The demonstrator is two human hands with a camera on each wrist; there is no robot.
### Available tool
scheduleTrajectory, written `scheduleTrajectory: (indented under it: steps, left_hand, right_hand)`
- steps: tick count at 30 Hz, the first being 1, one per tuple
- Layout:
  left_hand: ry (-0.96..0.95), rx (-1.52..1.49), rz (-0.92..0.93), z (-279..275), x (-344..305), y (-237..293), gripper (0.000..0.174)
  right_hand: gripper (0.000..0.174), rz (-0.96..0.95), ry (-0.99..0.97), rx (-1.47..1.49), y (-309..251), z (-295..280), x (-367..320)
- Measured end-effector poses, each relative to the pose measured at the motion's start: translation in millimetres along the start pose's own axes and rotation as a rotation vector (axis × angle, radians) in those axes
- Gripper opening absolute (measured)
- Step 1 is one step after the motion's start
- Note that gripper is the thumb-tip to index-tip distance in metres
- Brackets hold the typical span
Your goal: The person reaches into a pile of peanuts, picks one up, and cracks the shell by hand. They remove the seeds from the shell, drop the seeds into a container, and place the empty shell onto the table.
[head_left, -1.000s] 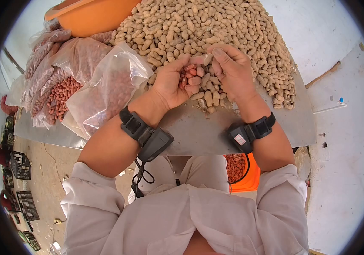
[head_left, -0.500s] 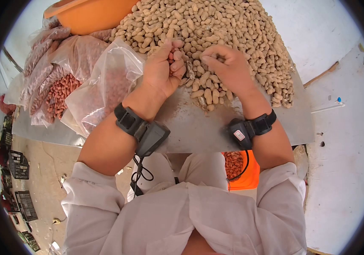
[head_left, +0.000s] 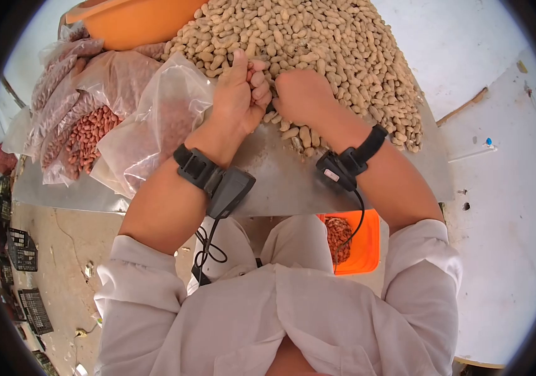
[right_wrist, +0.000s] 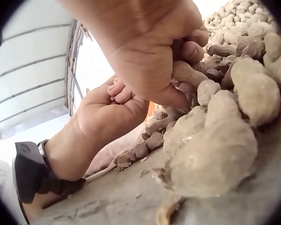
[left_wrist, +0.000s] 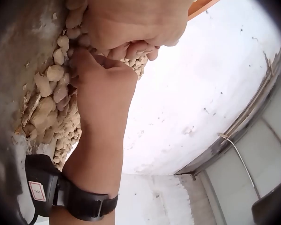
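Observation:
My left hand (head_left: pixel 238 94) is held over the near left edge of a heap of unshelled peanuts (head_left: pixel 343 44), its fingers curled into the palm and its thumb pointing up. The red kernels that lay in this palm a moment ago are now hidden by the fingers. Beside it, my right hand (head_left: pixel 305 97) reaches down into the heap's near edge, back of the hand up. In the right wrist view its thumb and curled fingers close about an unshelled peanut (right_wrist: pixel 188 73), with more peanuts (right_wrist: pixel 215 150) lying right around.
Clear plastic bags (head_left: pixel 117 81) of red kernels (head_left: pixel 92 138) lie left on the metal table (head_left: pixel 274 182). An orange basin (head_left: pixel 142 25) stands behind them. Below the table edge is an orange container (head_left: pixel 362 250) with reddish contents. Black crates (head_left: pixel 35 311) stand on the floor.
The hands have parted from a pod they held together. My left hand moved up and left, its fingers curling over the kernels; my right hand dropped into the heap's near edge, moving left.

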State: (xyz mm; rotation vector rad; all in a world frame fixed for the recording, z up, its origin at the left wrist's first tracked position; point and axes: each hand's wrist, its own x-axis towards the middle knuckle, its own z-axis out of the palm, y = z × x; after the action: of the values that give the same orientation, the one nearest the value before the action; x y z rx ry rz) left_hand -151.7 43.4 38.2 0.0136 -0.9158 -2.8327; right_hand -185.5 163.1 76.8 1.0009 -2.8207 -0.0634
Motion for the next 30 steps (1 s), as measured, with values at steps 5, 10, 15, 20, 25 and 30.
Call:
scheduleTrajectory:
  steps: [5,10,15,20,25,30]
  left_hand:
    - [-0.008,0.011,-0.005,-5.6,3.6,1.3,0.040]
    - [-0.027,0.032,-0.024,-4.9,3.3,1.1,0.038]
    - [-0.124,0.050,-0.040,-6.8,3.0,-5.7,0.036]
    - [-0.140,0.035,-0.170,-1.2,-3.3,-9.7,0.038]
    - [-0.193,0.080,-0.254,6.3,-10.8,-16.8,0.042]
    - [-0.177,0.115,-0.283,10.9,-15.1,-13.3,0.043]
  right_hand:
    - [0.014,-0.048,0.088,0.157,21.6,2.0,-0.5]
    - [0.020,-0.110,0.064,0.568,55.6,-43.7,-78.6]
    - [0.009,0.123,-0.129,0.903,99.6,-45.4,-178.8]
    - [0.011,0.415,-0.479,0.778,122.2,-10.3,-263.8]
    - [0.023,0.482,-0.545,0.433,176.0,100.5,-346.6]
    - [0.026,0.289,-0.444,0.503,153.5,72.5,-318.6]
